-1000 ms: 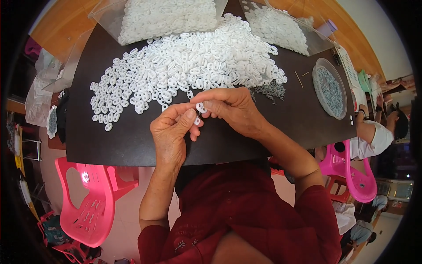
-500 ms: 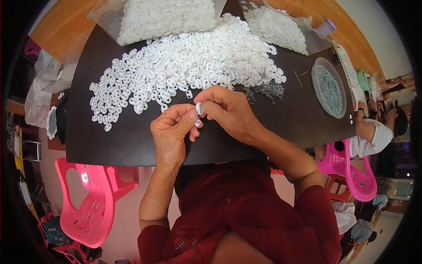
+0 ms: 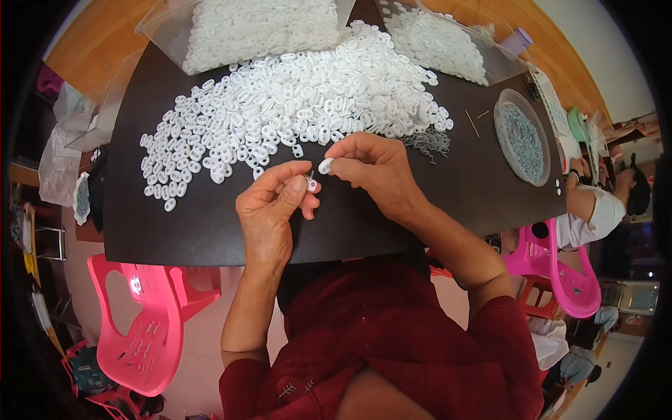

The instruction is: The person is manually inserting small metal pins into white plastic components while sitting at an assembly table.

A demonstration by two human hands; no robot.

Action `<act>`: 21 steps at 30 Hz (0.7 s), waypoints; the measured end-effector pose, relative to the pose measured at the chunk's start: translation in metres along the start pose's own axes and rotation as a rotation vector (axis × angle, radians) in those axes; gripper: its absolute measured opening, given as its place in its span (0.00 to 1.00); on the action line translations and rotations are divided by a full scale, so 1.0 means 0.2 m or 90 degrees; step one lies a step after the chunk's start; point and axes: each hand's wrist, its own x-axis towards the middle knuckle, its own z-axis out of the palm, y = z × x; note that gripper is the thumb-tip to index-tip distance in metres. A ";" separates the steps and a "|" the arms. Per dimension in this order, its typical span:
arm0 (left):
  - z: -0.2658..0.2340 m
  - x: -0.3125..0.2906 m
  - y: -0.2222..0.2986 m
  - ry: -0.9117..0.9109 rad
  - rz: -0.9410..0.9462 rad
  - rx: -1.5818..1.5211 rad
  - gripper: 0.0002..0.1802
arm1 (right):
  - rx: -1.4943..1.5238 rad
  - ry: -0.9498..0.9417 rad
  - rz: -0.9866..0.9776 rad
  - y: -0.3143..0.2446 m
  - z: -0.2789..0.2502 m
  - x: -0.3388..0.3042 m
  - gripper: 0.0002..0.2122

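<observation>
Over the near part of the dark table, my left hand [image 3: 269,203] pinches a small white oval plastic piece [image 3: 313,186] between thumb and fingers. A thin grey pin or screw [image 3: 311,175] seems to stand up from that piece. Just to its right, my right hand [image 3: 374,171] grips a second white oval piece [image 3: 325,166] at its fingertips. A narrow gap separates the two pieces. Beyond both hands spreads a large heap of white two-holed oval pieces [image 3: 280,105]. Small grey screws [image 3: 428,143] lie at the heap's right edge.
Two clear bins [image 3: 162,31] of white pieces stand at the back. To the right are a round clear tub [image 3: 501,133] of grey screws and two thin sticks [image 3: 473,124]. A pink chair [image 3: 143,336] stands left; another person in white sits at the right.
My right hand has moved a little right and up with its white piece, away from the one in my left hand. The pin between them now shows.
</observation>
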 end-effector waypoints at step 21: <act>0.07 -0.08 -0.02 0.027 0.043 0.122 0.15 | 0.153 0.071 0.091 -0.02 0.09 -0.01 0.06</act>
